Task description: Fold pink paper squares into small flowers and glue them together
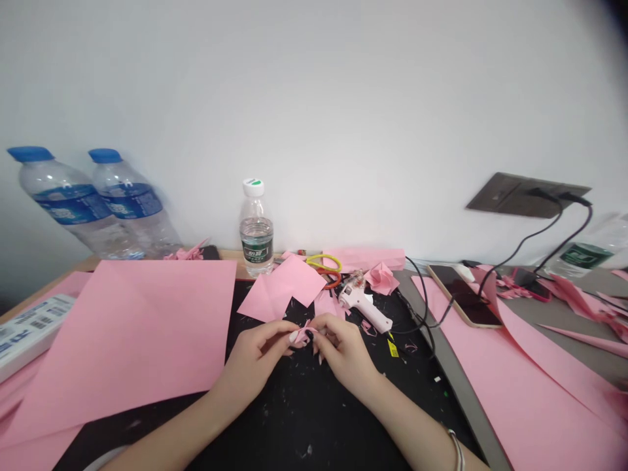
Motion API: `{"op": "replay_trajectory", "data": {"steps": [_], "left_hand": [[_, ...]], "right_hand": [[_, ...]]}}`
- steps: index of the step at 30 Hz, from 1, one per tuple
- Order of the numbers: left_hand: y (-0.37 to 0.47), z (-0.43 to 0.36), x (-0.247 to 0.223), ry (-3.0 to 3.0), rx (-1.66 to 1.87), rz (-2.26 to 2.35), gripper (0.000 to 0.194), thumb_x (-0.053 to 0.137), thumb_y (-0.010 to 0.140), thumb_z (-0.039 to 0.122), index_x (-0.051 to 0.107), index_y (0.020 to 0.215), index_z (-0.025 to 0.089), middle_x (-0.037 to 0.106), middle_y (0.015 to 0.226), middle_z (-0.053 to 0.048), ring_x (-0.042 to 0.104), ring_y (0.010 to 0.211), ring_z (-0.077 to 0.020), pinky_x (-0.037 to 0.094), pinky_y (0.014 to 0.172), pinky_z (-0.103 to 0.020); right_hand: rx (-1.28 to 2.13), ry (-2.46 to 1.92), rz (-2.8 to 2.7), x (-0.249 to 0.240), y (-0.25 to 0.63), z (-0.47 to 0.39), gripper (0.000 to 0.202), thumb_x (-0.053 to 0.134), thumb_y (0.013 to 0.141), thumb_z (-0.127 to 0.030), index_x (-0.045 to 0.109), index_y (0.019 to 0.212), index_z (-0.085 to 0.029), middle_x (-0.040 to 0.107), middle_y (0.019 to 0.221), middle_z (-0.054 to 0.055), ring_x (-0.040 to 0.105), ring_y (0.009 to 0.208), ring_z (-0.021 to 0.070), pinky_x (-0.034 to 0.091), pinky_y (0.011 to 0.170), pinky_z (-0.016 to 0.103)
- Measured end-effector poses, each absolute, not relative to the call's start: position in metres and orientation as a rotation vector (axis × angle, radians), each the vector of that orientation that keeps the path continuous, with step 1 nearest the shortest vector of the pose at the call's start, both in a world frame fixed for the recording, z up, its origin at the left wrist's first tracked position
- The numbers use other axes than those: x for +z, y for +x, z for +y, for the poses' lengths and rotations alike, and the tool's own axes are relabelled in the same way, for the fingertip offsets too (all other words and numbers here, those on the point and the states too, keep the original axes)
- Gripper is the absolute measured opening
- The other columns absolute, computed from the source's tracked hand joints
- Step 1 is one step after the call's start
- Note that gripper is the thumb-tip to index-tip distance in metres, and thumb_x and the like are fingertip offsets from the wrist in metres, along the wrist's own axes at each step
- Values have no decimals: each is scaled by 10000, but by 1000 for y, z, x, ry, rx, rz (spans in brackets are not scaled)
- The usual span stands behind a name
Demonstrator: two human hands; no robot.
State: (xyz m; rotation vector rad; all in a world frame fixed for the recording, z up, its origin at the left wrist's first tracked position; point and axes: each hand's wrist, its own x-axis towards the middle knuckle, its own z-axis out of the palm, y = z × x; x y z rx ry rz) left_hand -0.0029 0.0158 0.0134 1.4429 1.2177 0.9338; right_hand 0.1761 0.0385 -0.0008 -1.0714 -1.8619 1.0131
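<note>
Between my two hands is a small folded piece of pink paper (305,333), held above the black mat (304,418). My left hand (262,347) pinches its left side between thumb and fingers. From the other side, my right hand (341,343) grips it in the same way, thumb towards me. My fingers cover much of the folded paper, so its full shape is hidden. Just beyond lie pink paper squares (282,288). A white glue gun (366,305) rests to the right of my right hand, and a folded pink paper flower (381,279) sits behind it.
Large pink sheets lie at left (161,327) and right (490,379). A small water bottle (256,235) stands near the wall, with two large bottles (127,196) further left. Scissors with yellow handles (326,261), a phone (464,297) and black cables (520,242) are also around.
</note>
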Motion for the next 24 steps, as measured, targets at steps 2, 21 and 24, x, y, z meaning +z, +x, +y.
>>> {"op": "replay_trajectory", "data": {"steps": [2, 21, 24], "left_hand": [[-2, 16, 13, 1465, 924, 1217, 169, 533, 833, 301, 653, 898, 200, 697, 865, -24, 654, 809, -189, 536, 754, -293], [1, 16, 11, 1565, 1055, 1217, 144, 551, 824, 263, 557, 705, 182, 650, 955, -55, 636, 861, -182, 518, 645, -251], [0, 16, 11, 1484, 1093, 1263, 94, 589, 800, 268, 527, 796, 197, 668, 908, -33, 654, 795, -166, 521, 640, -256]], "right_hand": [[999, -1085, -1892, 0, 176, 38, 123, 470, 883, -187, 587, 848, -174, 551, 605, -5, 490, 471, 105, 388, 440, 205], [1066, -958, -2069, 7, 177, 33, 202, 370, 920, -171, 567, 967, -174, 563, 696, 1, 535, 593, 115, 443, 574, 215], [1058, -924, -2085, 4, 178, 35, 245, 312, 937, -159, 555, 956, -177, 565, 696, 4, 542, 575, 110, 456, 582, 219]]}}
